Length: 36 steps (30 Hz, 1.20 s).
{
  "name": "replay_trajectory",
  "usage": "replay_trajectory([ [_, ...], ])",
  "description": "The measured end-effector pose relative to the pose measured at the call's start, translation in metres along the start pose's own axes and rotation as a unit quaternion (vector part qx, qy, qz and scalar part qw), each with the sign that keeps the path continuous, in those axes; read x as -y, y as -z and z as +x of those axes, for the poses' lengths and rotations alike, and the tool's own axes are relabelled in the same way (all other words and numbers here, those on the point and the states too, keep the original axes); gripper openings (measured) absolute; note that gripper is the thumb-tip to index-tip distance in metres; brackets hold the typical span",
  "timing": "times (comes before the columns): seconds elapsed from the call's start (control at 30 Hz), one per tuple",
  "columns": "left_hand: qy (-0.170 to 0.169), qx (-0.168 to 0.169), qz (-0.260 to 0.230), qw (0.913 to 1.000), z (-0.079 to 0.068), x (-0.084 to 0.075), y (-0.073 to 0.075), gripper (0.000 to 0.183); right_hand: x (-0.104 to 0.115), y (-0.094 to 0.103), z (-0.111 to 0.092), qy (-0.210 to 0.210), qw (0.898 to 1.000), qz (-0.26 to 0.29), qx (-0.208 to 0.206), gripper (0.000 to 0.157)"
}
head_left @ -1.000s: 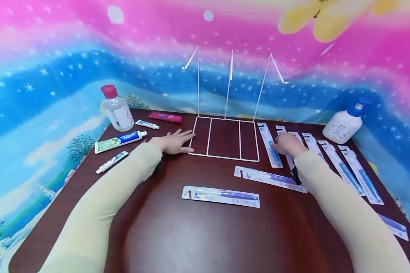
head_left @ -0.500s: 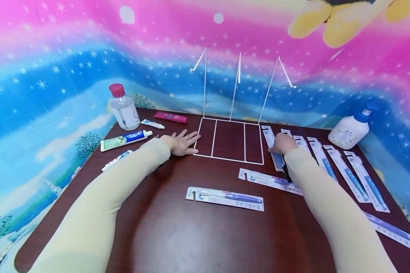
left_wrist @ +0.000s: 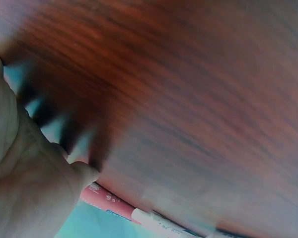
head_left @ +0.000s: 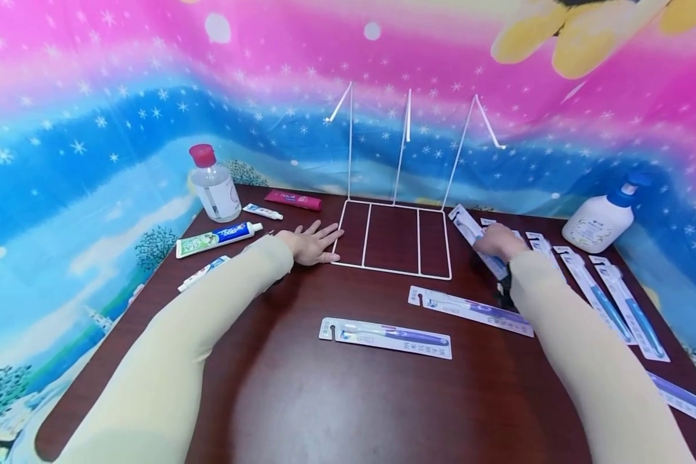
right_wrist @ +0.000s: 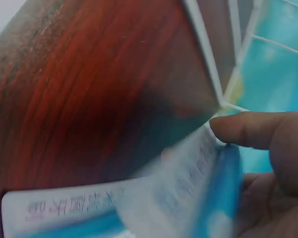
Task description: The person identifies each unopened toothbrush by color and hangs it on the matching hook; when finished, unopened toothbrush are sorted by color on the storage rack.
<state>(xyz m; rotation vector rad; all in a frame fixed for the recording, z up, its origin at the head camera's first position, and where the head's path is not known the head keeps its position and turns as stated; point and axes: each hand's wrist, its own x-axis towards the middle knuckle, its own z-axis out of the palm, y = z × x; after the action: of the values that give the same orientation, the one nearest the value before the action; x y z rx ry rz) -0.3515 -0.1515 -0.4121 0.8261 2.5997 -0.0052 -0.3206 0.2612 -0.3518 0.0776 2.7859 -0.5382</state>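
1. Right hand (head_left: 501,243): thumb and fingers pinch a blister-packed blue toothbrush (head_left: 466,223), tilted, just right of the white wire rack (head_left: 392,270).
2. Left hand (head_left: 312,245): fingers spread, at the left bar of the rack's base.
3. Progress, as I judge it: early. One pack is in hand; the other toothbrush packs (head_left: 604,308) lie on the tabletop (head_left: 354,406). The rack's three hooks (head_left: 408,125) carry nothing.
4. Markings: Chinese characters run along the toothbrush cards, too blurred to read. Lettering on the blue-and-green toothpaste tube (head_left: 216,240) and the pump bottle (head_left: 597,224) is too small.
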Motion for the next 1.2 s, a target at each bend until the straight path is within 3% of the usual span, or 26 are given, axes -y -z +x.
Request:
replay_trajectory([
  [0.2,0.024,0.017,0.009,0.9995,0.004,0.007,-0.003,0.081,-0.010,0.020,-0.034,0.029,0.989,0.134,-0.048,0.046],
  [0.47,0.021,0.020,0.011,0.9995,0.010,0.013,-0.004,0.083,-0.009,0.036,-0.100,0.086,0.975,0.155,-0.135,0.062],
  [0.67,0.022,0.020,0.005,0.9995,0.007,0.010,0.000,0.083,0.012,0.031,-0.135,0.142,0.953,0.180,-0.196,0.059],
  [0.9,0.019,0.021,0.012,0.9995,0.012,0.011,-0.002,0.085,0.035,0.027,-0.146,0.189,0.934,0.187,-0.239,0.054],
  [1.2,0.006,0.019,-0.006,0.9998,0.001,-0.003,0.005,0.080,0.045,0.029,-0.133,0.171,0.941,0.183,-0.225,0.056],
])
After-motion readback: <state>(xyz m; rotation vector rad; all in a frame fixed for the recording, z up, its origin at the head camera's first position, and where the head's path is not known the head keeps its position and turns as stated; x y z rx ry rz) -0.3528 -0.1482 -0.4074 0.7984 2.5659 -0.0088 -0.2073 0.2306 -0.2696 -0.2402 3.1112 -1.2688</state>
